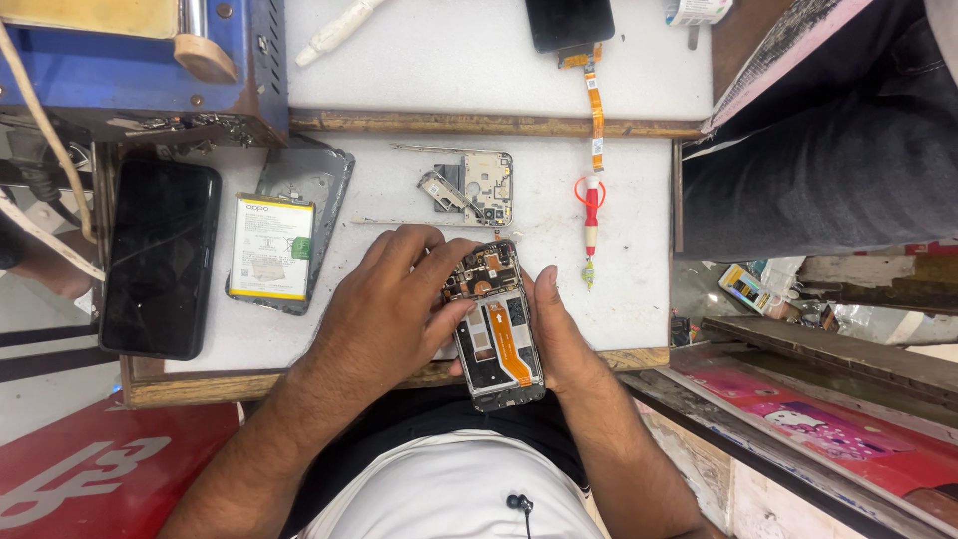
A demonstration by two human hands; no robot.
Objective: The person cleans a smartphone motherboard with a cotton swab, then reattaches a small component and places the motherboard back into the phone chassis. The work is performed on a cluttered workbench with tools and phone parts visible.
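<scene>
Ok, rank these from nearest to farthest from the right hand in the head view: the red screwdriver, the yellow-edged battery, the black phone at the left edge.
From the right hand:
1. Red screwdriver, just up and right of it on the white mat.
2. Yellow-edged battery, across the mat past the left hand.
3. Black phone, farthest, at the bench's left edge.

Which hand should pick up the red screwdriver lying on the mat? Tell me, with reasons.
Probably the right hand. The red screwdriver lies just beyond it on the right, unobstructed. The left hand lies across the opened phone, fingers on its upper circuit board, and would have to cross over.
</scene>
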